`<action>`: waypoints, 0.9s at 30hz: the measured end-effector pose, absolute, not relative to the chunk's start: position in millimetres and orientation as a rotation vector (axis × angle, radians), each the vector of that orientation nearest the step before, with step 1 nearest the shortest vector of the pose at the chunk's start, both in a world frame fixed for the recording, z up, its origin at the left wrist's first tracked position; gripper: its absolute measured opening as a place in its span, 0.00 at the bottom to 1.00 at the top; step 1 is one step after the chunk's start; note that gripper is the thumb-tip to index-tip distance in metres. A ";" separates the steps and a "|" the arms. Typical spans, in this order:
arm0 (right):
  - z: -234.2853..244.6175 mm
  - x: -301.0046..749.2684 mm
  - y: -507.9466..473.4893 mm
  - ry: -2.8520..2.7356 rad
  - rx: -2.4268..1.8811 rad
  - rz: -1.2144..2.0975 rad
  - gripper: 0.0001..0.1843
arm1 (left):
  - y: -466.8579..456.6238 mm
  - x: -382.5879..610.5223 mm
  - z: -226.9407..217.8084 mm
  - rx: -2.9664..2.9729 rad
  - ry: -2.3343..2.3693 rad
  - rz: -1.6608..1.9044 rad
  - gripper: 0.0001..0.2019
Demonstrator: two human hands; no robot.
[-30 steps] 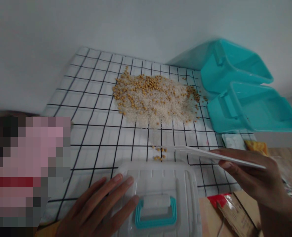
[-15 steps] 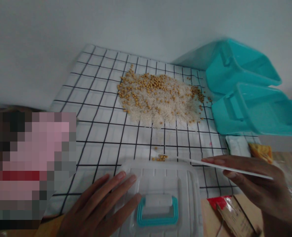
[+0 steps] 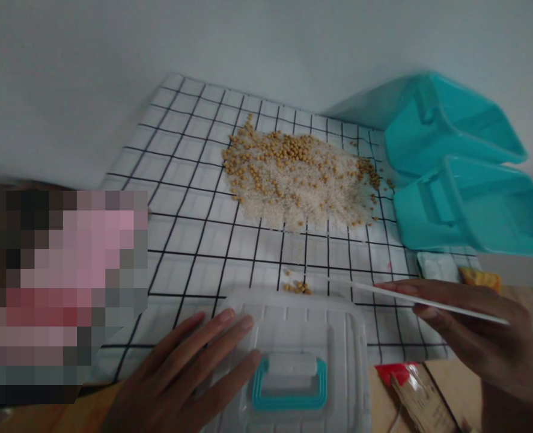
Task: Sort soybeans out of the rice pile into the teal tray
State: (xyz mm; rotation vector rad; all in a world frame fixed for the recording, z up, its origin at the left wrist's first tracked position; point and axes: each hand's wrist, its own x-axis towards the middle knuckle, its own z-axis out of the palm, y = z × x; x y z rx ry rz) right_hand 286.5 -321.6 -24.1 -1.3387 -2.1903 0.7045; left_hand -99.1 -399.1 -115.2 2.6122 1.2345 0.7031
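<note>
My left hand lies with spread fingers on the left part of a translucent box lid with a turquoise handle. My right hand pinches a thin white stick, which points left; its far end is faint and blurred. That end is close to a single yellow bean. A few more soybeans sit together by the lid's far edge. Farther back, a spread of white rice has many soybeans mixed in, thickest along its back edge and right end.
Two turquoise bins stand at the right on the black-and-white grid cloth. A white packet and a yellow one lie before them. A red-and-brown packet rests at front right. A pixelated area covers the left side.
The stick's far end has shifted left and away from me, from the small bean group towards the single bean. My left hand stays on the lid. The view has shifted slightly.
</note>
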 end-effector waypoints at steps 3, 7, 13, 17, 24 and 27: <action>-23.6 286.0 -317.6 -2.180 -1.365 0.638 0.20 | -399.5 -100.6 -114.8 2.613 1.214 0.675 0.19; -23.9 283.7 -317.0 -2.158 -1.381 0.600 0.22 | -400.1 -104.7 -110.9 2.650 1.197 0.569 0.20; -26.8 277.4 -318.3 -2.138 -1.342 0.651 0.23 | -396.4 -107.8 -96.1 2.785 1.058 0.446 0.28; -31.4 278.7 -319.6 -2.161 -1.287 0.693 0.22 | -388.7 -105.9 -87.1 2.897 1.014 0.407 0.39; -32.0 279.2 -324.5 -2.135 -1.282 0.736 0.24 | -383.8 -74.9 -78.5 2.702 1.239 0.497 0.34; -32.9 280.2 -324.8 -2.124 -1.271 0.772 0.23 | -384.5 -60.8 -78.0 2.735 1.253 0.470 0.28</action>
